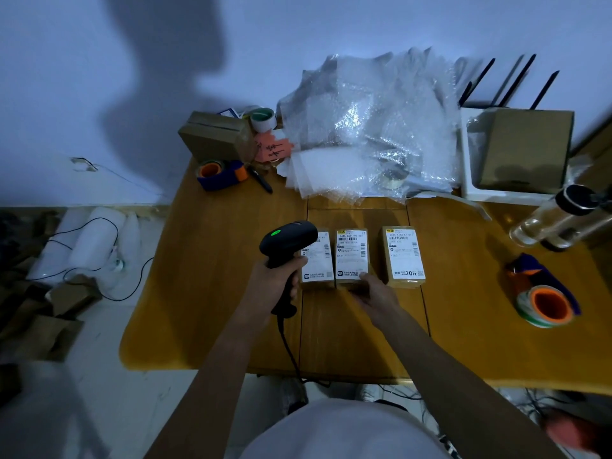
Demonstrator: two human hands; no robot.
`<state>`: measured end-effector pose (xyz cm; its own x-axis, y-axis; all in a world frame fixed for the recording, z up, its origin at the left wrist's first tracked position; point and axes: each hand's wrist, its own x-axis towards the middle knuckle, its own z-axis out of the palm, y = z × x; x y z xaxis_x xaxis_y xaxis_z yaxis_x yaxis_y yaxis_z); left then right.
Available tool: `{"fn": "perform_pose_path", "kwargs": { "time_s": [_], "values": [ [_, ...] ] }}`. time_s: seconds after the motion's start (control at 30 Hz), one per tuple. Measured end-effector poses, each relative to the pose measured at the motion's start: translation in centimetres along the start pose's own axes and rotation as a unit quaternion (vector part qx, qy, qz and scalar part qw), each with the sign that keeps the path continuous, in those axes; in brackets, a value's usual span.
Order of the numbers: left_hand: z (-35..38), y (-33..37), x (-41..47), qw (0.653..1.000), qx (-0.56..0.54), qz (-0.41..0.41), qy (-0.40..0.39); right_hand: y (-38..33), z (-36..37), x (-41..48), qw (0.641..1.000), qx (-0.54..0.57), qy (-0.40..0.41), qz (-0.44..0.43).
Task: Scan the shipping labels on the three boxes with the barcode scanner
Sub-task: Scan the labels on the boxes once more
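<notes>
Scanner raised over three labelled boxes at centre frame.

Left of centre, the left hand (276, 286) is clenched round the handle of the barcode scanner (287, 241), its head above the left box (318, 265). Next comes the middle box (351, 258), its near edge touched by the loosely spread fingers of the right hand (372, 293), gripping nothing. Rightmost is the right box (403, 256). These small cartons look light and stiff, likely to slide on the wooden table (205, 293); steady them by the edges, labels uncovered.

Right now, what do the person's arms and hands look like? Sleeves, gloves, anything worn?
Both forearms are bare up to the bottom frame edge; no sleeves show. The left hand and right hand wear no gloves, and no watch, ring or band can be made out. A light-coloured garment covers the torso below.
</notes>
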<state>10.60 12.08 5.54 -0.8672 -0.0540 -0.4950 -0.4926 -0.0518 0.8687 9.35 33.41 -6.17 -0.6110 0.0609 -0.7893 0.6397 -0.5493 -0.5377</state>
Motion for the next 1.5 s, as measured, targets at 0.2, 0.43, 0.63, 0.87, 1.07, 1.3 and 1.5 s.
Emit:
{"fn": "perform_pose_path", "kwargs": {
  "time_s": [0.2,0.43,0.63,0.87,1.07,1.3,1.5],
  "values": [
    [0.6,-0.2,0.6,0.999,0.003,0.007,-0.031,0.0,-1.7,0.4,0.969,-0.217,0.062,-0.098],
    [1.7,-0.1,1.3,0.998,0.008,0.012,-0.068,-3.2,-3.2,0.8,0.788,-0.495,0.167,-0.325],
    [2.3,-0.2,1.3,0.997,0.023,0.011,-0.071,-6.3,-4.9,2.4,0.72,-0.561,0.227,-0.339],
    [2.4,-0.3,1.5,0.997,0.022,0.015,-0.067,-8.6,-6.0,4.8,0.742,-0.602,0.22,-0.198],
    [2.3,-0.8,1.3,0.998,0.016,0.002,-0.054,-8.2,-7.0,6.9,0.803,-0.556,0.184,-0.11],
    [2.2,-0.7,1.1,0.998,0.018,0.006,-0.055,-7.5,-7.1,8.5,0.836,-0.509,0.173,-0.112],
    [2.3,-0.4,0.7,0.999,0.015,0.009,-0.045,-7.5,-6.5,7.6,0.826,-0.524,0.171,-0.113]
  ]
}}
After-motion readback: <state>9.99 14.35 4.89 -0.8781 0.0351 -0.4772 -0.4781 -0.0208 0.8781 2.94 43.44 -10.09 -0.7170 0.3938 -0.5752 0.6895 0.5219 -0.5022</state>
